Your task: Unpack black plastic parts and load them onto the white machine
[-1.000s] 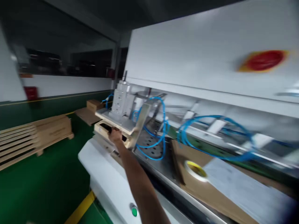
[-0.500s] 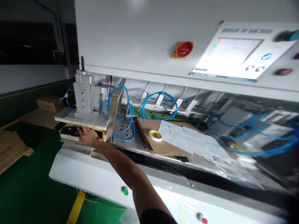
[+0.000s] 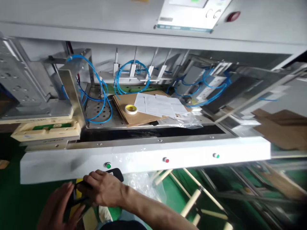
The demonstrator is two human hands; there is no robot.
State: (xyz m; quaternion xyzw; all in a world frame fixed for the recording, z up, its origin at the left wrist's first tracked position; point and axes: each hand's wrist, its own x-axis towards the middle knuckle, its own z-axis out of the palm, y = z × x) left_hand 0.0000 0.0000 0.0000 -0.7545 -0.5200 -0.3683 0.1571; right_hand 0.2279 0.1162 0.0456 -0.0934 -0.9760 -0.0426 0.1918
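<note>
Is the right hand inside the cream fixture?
No, the right hand is on a black part, clear of the cream fixture.

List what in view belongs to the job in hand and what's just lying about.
Probably the job's:
oblong black piece, held between left hand and right hand
cream, recessed rectangular fixture

Apparently just lying about:
round white-and-yellow tape roll
loose white paper sheets
flat brown cardboard

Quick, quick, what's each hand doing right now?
Right hand: closed, holding a black part.
Left hand: at the black part's left end; too blurred to tell if it's gripping.
</note>
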